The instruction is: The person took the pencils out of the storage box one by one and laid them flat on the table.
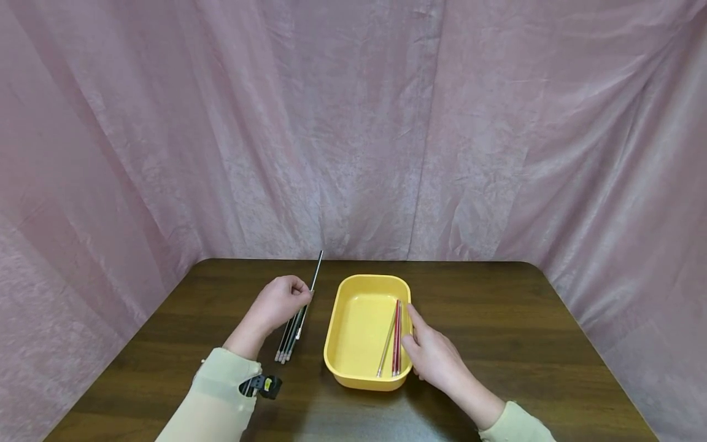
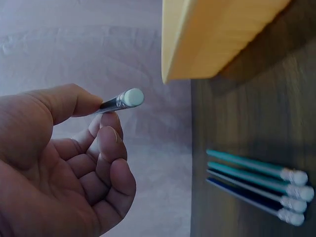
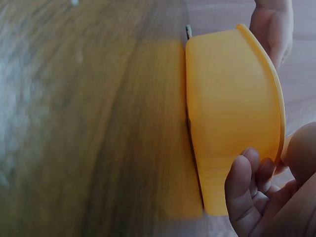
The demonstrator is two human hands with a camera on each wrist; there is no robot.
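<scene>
My left hand (image 1: pixel 283 302) pinches a dark pencil (image 1: pixel 317 269) between thumb and forefinger, held at a slant. Its white eraser end (image 2: pixel 133 97) points toward the left wrist camera, while the other fingers curl loosely below. On the table under that hand lie several pencils (image 2: pixel 249 185), green and dark, side by side with their white erasers toward me. My right hand (image 1: pixel 436 356) holds the right side of a yellow plastic tray (image 1: pixel 353 383), thumb at the rim and fingers against the outer wall. Inside the tray, red pencils (image 1: pixel 397 344) and a gold-coloured pencil (image 1: pixel 387 341) lie along the right wall.
The tray stands on a dark brown wooden table (image 1: pixel 497 319), right of the loose pencils. A pink curtain (image 1: pixel 353 135) hangs behind the table and along both sides. A black strap device (image 1: pixel 262 386) sits on the left wrist.
</scene>
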